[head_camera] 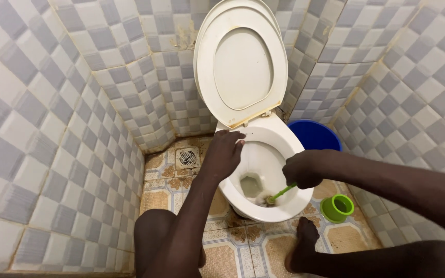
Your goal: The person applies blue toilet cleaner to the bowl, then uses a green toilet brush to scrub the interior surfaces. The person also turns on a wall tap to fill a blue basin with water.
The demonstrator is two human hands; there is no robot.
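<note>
Toilet brush (280, 193) — green handle, bristle head low inside the white toilet bowl (289, 141), near the drain opening. The right hand (304, 169) has its grip clamped around the upper handle; the left hand (224, 153) rests on the bowl rim at the back left, fingers curled loosely over the edge, holding nothing else. For good scrubbing, keep the bristles pressed to the porcelain, work in short strokes around the drain and up under the rim, and keep the left hand braced for balance. The seat and lid (240, 62) stand raised against the tiled wall. The green brush holder (338, 207) stands on the floor just beside the bowl. Hard to make out — the bristle head itself, partly blurred; the blue bucket (315, 135) is half hidden behind the bowl.
</note>
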